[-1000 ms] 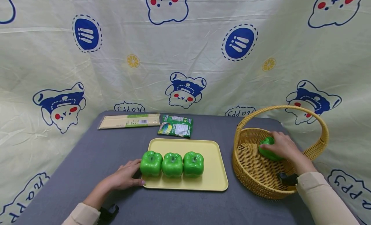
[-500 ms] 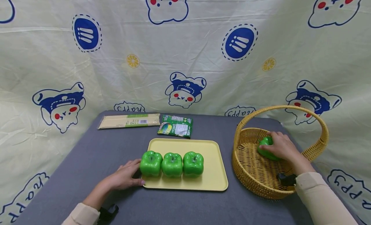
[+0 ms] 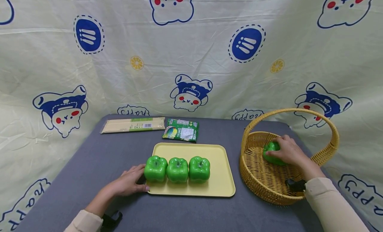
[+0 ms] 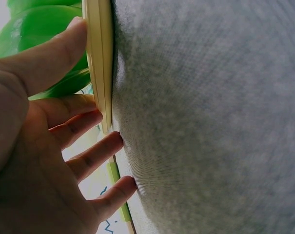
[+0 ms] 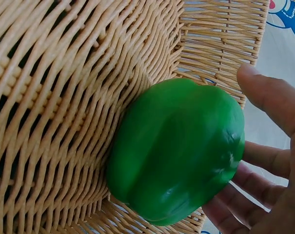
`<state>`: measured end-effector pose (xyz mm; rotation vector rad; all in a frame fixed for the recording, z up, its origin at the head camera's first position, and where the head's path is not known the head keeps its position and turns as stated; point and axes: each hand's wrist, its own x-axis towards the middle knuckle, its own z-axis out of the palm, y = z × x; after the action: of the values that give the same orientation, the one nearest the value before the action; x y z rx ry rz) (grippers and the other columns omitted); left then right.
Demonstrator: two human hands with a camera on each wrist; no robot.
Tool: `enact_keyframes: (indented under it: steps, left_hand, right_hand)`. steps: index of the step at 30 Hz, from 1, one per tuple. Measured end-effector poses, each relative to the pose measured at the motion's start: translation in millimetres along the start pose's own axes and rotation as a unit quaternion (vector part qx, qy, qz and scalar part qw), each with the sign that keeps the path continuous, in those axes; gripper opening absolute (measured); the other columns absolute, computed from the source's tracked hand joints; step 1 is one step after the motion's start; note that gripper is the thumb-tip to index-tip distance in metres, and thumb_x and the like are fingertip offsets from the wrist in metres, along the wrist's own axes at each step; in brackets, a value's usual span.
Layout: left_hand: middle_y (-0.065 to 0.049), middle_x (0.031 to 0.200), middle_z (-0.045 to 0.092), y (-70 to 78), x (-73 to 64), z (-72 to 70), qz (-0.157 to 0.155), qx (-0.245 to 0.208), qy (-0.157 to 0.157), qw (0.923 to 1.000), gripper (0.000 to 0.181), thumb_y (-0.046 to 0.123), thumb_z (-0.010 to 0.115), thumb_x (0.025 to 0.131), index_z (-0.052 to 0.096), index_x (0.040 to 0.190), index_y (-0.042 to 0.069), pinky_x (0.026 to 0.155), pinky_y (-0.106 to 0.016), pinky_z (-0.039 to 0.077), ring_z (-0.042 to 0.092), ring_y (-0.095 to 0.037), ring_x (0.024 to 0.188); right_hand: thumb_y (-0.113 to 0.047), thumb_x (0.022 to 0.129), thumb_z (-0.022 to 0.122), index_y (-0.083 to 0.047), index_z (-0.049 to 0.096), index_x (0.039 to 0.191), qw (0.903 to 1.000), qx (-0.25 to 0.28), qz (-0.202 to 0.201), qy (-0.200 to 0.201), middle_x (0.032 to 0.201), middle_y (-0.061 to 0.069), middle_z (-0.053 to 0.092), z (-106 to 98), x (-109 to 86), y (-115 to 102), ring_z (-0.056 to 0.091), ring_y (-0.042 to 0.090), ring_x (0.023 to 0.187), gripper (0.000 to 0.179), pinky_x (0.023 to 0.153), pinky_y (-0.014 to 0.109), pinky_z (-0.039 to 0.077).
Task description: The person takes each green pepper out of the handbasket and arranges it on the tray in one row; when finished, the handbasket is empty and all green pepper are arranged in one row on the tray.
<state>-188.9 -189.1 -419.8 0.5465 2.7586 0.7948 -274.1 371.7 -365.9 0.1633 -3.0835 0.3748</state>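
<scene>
My right hand (image 3: 288, 151) is inside the wicker basket (image 3: 261, 188), its fingers and thumb around a green bell pepper (image 3: 272, 155). In the right wrist view this pepper lies against the woven bottom, fingers along its far side and thumb beside its upper end. At the left end of a pale yellow tray (image 3: 221, 172) my left hand (image 3: 128, 182) rests with spread fingers, thumb and fingertips touching the rim (image 4: 99, 63). On the tray a row of green bell peppers holds a left one (image 3: 156, 169), a middle one (image 3: 178, 170) and a right one (image 3: 199, 169).
Behind the tray lie a long pale packet (image 3: 133, 124) and a green packet (image 3: 181, 129). The basket's tall handle (image 3: 294, 110) arches above the right hand. A printed cloth (image 3: 119, 79) hangs behind the grey table (image 3: 173, 212).
My right hand and the bell pepper under it have shifted slightly left within the basket. The left hand, tray and row of peppers stay in place.
</scene>
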Motion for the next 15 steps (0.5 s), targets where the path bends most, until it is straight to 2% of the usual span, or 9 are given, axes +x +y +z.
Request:
enact_keyframes:
  steps: [8, 15]
  left_hand:
    - [-0.017, 0.143, 0.043, -0.7, -0.3, 0.7, 0.005, 0.002, 0.003, 1.0, 0.077, 0.039, 0.074, 0.078, 0.043, 0.139, 0.003, 0.098, -0.067, 0.026, 0.036, -0.04, 0.131]
    - [-0.018, 0.142, 0.043, -0.2, -0.8, 0.2, 0.011, 0.004, 0.004, 0.9999, 0.076, 0.039, 0.074, 0.078, 0.045, 0.138, 0.002, 0.097, -0.067, 0.027, 0.038, -0.04, 0.13]
  right_hand:
    - [-0.04, 0.081, 0.069, 0.01, 0.048, 0.128, 1.0, -0.006, -0.005, -0.002, 0.111, 0.03, 0.043, 1.1, -0.9, 0.1, 0.04, 0.039, 0.094, 0.072, 0.067, 0.039, 0.037]
    - [-0.042, 0.081, 0.069, 0.007, 0.048, 0.128, 0.9998, -0.008, -0.002, -0.02, 0.115, 0.031, 0.046, 0.9, -0.8, 2.0, 0.039, 0.041, 0.097, 0.071, 0.068, 0.043, 0.038]
